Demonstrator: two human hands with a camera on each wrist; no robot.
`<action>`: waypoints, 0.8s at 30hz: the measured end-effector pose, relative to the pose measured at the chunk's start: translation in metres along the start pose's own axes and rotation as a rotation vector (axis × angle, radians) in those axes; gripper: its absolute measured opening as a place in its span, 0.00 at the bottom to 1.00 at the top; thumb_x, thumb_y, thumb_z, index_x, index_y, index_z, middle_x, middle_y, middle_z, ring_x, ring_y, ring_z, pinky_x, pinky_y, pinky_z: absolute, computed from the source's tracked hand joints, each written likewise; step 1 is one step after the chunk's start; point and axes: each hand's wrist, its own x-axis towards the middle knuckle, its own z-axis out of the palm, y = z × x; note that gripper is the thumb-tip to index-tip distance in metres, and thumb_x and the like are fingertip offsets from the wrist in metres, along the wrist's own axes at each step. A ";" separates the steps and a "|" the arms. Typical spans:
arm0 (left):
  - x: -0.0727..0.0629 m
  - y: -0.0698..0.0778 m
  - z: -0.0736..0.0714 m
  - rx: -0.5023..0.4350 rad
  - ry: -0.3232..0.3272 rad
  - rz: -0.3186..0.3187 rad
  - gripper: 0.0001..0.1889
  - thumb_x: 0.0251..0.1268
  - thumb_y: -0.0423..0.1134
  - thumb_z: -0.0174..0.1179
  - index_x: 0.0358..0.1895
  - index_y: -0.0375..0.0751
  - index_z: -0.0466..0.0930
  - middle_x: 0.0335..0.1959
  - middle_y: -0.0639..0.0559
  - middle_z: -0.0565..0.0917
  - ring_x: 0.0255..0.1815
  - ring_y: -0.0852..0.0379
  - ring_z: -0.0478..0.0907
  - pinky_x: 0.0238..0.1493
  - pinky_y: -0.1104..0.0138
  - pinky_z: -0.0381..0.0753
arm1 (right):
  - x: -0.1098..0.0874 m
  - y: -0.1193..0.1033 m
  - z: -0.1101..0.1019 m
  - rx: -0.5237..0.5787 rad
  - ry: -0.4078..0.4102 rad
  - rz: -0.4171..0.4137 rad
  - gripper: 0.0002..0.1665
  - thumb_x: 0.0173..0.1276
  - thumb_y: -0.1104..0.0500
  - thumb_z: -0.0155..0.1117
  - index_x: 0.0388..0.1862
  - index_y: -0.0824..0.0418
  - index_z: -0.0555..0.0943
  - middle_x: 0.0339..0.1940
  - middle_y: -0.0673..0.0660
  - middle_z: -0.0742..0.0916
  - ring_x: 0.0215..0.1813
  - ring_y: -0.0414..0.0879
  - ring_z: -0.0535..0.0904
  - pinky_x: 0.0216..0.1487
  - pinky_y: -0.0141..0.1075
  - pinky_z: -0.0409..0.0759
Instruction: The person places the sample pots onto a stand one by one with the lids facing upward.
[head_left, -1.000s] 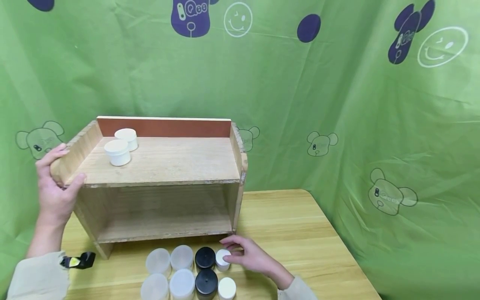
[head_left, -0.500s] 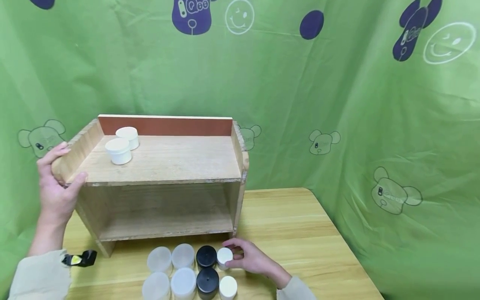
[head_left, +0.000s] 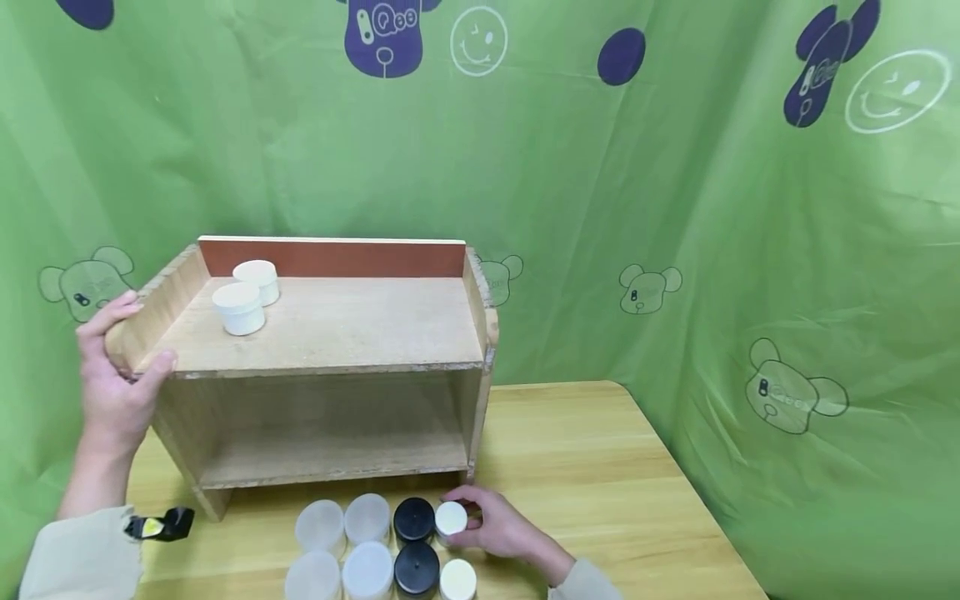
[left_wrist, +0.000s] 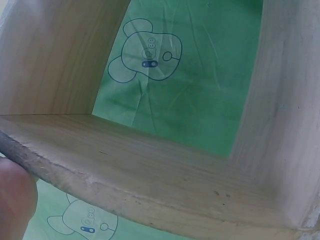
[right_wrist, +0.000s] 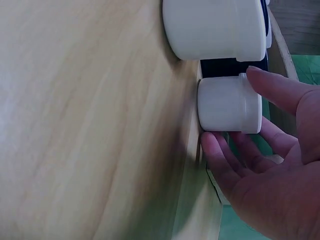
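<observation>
My left hand (head_left: 120, 383) grips the front left corner of a wooden shelf (head_left: 360, 325), its thumb on the upper board and its fingers over the side panel. In the left wrist view, one fingertip (left_wrist: 17, 195) shows at the board's edge. My right hand (head_left: 498, 523) holds a small white jar (head_left: 451, 518) at the right end of the back row. In the right wrist view, the thumb lies at the lid of this jar (right_wrist: 227, 104) and the fingers bend around its other side. The jar stands upright on the table. Another white jar (head_left: 458, 579) stands just in front.
Two white tubs (head_left: 240, 310) stand at the left of the upper shelf. Black-lidded jars (head_left: 414, 521) and several translucent-lidded tubs (head_left: 320, 527) fill the two rows before the shelf. The wooden table (head_left: 600, 492) extends right, and a green curtain (head_left: 555, 183) hangs behind.
The right hand's fingers and thumb have closed in around the small white jar, which stays in its place. The left hand keeps its grip on the shelf. The head view shifts slightly.
</observation>
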 end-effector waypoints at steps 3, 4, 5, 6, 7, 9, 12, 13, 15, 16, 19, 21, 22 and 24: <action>-0.002 -0.001 0.001 0.006 -0.005 0.003 0.37 0.49 0.21 0.62 0.68 0.26 0.63 0.74 0.49 0.71 0.68 0.56 0.69 0.59 0.74 0.75 | -0.003 0.001 0.002 0.004 0.010 0.007 0.33 0.59 0.66 0.77 0.63 0.69 0.79 0.52 0.61 0.84 0.49 0.49 0.82 0.49 0.33 0.87; -0.002 -0.002 0.001 -0.004 -0.006 0.010 0.37 0.49 0.20 0.62 0.68 0.25 0.63 0.74 0.48 0.71 0.68 0.56 0.69 0.60 0.74 0.75 | -0.004 0.001 0.002 0.009 0.016 0.011 0.33 0.59 0.66 0.77 0.63 0.69 0.79 0.52 0.61 0.84 0.49 0.49 0.82 0.49 0.32 0.87; -0.002 -0.002 0.001 -0.008 -0.005 0.015 0.37 0.49 0.20 0.62 0.68 0.25 0.63 0.74 0.48 0.71 0.68 0.56 0.69 0.61 0.75 0.75 | -0.004 0.001 0.003 0.013 0.023 0.017 0.33 0.59 0.66 0.77 0.63 0.68 0.79 0.51 0.61 0.84 0.48 0.49 0.82 0.48 0.30 0.86; -0.002 -0.002 0.001 -0.024 -0.005 0.019 0.37 0.49 0.20 0.62 0.68 0.25 0.63 0.74 0.48 0.71 0.69 0.56 0.69 0.61 0.75 0.75 | -0.004 0.000 0.003 0.015 0.030 0.022 0.33 0.59 0.66 0.77 0.63 0.68 0.79 0.51 0.61 0.84 0.48 0.49 0.82 0.47 0.29 0.85; -0.002 -0.002 0.002 -0.030 -0.003 0.018 0.37 0.49 0.20 0.62 0.67 0.25 0.63 0.74 0.48 0.71 0.68 0.56 0.69 0.60 0.75 0.75 | -0.004 0.000 0.003 0.014 0.039 0.024 0.33 0.59 0.66 0.78 0.63 0.68 0.79 0.51 0.60 0.84 0.47 0.48 0.83 0.46 0.28 0.85; -0.002 -0.002 0.002 -0.045 0.001 0.016 0.37 0.49 0.20 0.62 0.67 0.25 0.63 0.74 0.48 0.71 0.68 0.56 0.69 0.59 0.75 0.76 | -0.004 -0.001 0.002 0.015 0.054 0.033 0.32 0.59 0.65 0.78 0.63 0.67 0.80 0.50 0.59 0.85 0.46 0.47 0.83 0.46 0.28 0.84; -0.002 -0.001 0.001 -0.037 0.004 0.003 0.37 0.49 0.20 0.62 0.67 0.25 0.63 0.74 0.48 0.71 0.68 0.56 0.69 0.58 0.75 0.76 | -0.004 -0.002 0.001 0.013 0.069 0.043 0.32 0.59 0.65 0.78 0.63 0.67 0.80 0.48 0.59 0.85 0.44 0.46 0.83 0.44 0.28 0.84; -0.002 -0.001 0.001 -0.030 0.003 0.002 0.37 0.49 0.20 0.62 0.67 0.25 0.63 0.74 0.48 0.71 0.68 0.56 0.69 0.59 0.75 0.76 | -0.004 -0.003 0.001 0.014 0.073 0.046 0.32 0.59 0.65 0.78 0.63 0.67 0.80 0.48 0.59 0.85 0.43 0.45 0.83 0.43 0.28 0.84; -0.002 0.000 0.001 -0.027 -0.001 0.008 0.37 0.49 0.20 0.63 0.67 0.25 0.63 0.74 0.48 0.71 0.69 0.56 0.69 0.60 0.75 0.76 | -0.005 -0.005 0.000 0.025 0.080 0.057 0.32 0.58 0.66 0.78 0.63 0.67 0.80 0.48 0.60 0.85 0.43 0.45 0.83 0.42 0.27 0.84; -0.002 -0.001 0.001 -0.025 -0.003 0.013 0.36 0.50 0.20 0.63 0.67 0.25 0.63 0.74 0.48 0.71 0.69 0.56 0.69 0.60 0.75 0.76 | -0.006 -0.006 0.000 0.031 0.083 0.057 0.33 0.58 0.66 0.78 0.63 0.67 0.79 0.49 0.60 0.85 0.43 0.46 0.84 0.42 0.27 0.84; -0.002 -0.001 0.001 -0.017 -0.006 0.033 0.36 0.50 0.21 0.63 0.67 0.25 0.63 0.74 0.48 0.71 0.68 0.56 0.69 0.60 0.75 0.76 | -0.006 -0.008 -0.002 0.039 0.095 0.053 0.32 0.58 0.66 0.78 0.63 0.66 0.80 0.50 0.62 0.85 0.44 0.48 0.84 0.42 0.27 0.85; -0.002 -0.001 0.001 -0.010 -0.007 0.047 0.36 0.50 0.21 0.63 0.67 0.24 0.62 0.73 0.48 0.72 0.68 0.56 0.70 0.60 0.76 0.76 | -0.006 -0.010 -0.003 0.036 0.100 0.048 0.32 0.58 0.66 0.78 0.63 0.66 0.80 0.50 0.61 0.85 0.44 0.49 0.84 0.42 0.27 0.85; -0.002 -0.001 0.001 0.000 -0.007 0.052 0.36 0.51 0.21 0.63 0.67 0.24 0.62 0.73 0.49 0.72 0.68 0.56 0.70 0.60 0.76 0.76 | -0.006 -0.011 -0.004 0.033 0.102 0.045 0.32 0.58 0.66 0.78 0.63 0.66 0.80 0.50 0.61 0.85 0.44 0.50 0.84 0.42 0.27 0.85; -0.002 0.000 0.001 0.008 -0.006 0.057 0.36 0.51 0.21 0.63 0.67 0.24 0.62 0.73 0.49 0.72 0.68 0.56 0.70 0.60 0.75 0.76 | -0.007 -0.014 -0.005 0.026 0.106 0.042 0.32 0.59 0.65 0.78 0.63 0.65 0.80 0.50 0.61 0.85 0.44 0.50 0.84 0.42 0.27 0.84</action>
